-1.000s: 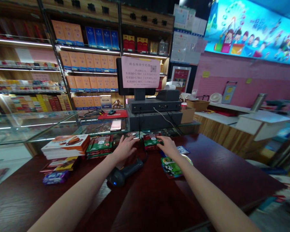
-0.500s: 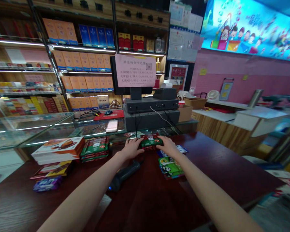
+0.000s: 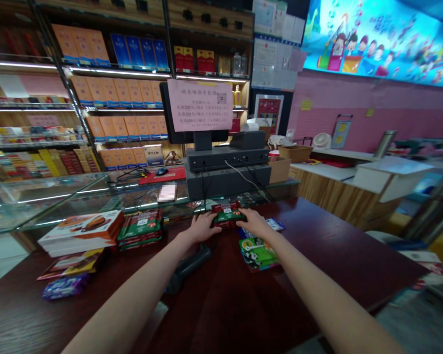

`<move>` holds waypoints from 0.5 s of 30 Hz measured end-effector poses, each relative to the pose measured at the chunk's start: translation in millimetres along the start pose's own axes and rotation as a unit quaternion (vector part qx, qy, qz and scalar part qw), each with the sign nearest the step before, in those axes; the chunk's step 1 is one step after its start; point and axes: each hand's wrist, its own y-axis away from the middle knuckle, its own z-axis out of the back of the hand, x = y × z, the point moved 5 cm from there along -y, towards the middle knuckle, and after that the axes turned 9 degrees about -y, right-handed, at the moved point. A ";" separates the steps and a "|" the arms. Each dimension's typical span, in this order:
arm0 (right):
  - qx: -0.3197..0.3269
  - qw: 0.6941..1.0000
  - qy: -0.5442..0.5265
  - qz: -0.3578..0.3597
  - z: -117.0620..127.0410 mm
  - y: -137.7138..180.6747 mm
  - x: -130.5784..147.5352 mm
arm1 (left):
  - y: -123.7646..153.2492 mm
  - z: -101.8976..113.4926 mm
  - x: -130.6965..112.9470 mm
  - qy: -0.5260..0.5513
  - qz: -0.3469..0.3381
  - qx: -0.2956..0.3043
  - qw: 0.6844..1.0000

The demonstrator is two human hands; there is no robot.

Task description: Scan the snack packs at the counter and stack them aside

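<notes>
At the back of the dark wooden counter lies a small stack of green and red snack packets. My left hand grips its left end, thumb toward me, while my right hand holds the right end with curled fingers. Below my left hand a black handheld barcode scanner rests on the counter. Bright green packets with a panda picture lie under my right forearm, partly hidden by it. A blue and white packet sits just beyond my right wrist.
On the left are a similar green packet stack, an orange and white box, a yellow and red packet and a purple packet. Behind the counter stand a glass display case and a cash register with monitor.
The view has shifted slightly, so the surroundings sit a little further left. Both hands stay on the ends of the green and red snack packets, with little visible movement.
</notes>
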 end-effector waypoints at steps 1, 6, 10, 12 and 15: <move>0.001 1.000 0.001 0.001 -0.7 -0.5 -0.6 | 0.0 -0.1 0.2 0.008 0.001 -0.002 1.000; 0.002 1.000 0.007 0.012 -1.8 0.8 -0.8 | -6.3 -4.6 3.3 0.075 -0.003 -0.016 0.997; 0.003 1.000 0.014 0.014 0.1 4.7 0.7 | -14.8 -8.3 6.5 0.155 -0.004 -0.021 0.988; 0.004 1.000 0.016 0.015 0.6 6.3 1.7 | -17.2 -8.3 7.2 0.190 -0.006 -0.025 0.981; 0.005 1.000 0.017 0.018 0.6 8.4 4.2 | -18.0 -7.6 7.7 0.237 -0.004 -0.027 0.971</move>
